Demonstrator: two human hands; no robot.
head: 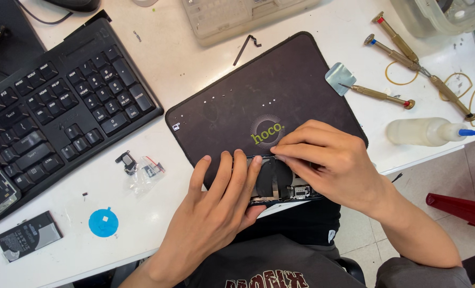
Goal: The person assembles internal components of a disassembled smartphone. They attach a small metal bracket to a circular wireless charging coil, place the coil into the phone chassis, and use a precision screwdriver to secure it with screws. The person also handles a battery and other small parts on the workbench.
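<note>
Both hands sit closest to the lens, pressed onto an opened phone (280, 184) at the near edge of the dark work mat (237, 101). Largest around them is the white table (195, 58), then the black keyboard (61, 101) to the left, then the mat itself. On the mat the person's left hand (213, 213) lies flat, fingers spread over the phone's left half to steady it; the right hand (328, 160) pinches narrowly at its upper edge, though what sits between the fingertips cannot be told. The phone's insides lie exposed, so disassembly looks well under way, with reassembly seemingly undone. Smaller bits lie apart: a glue bottle (424, 132), brass screwdrivers (386, 96), a loose battery (28, 234), a blue round sticker (103, 222), and tiny screws on the mat
</note>
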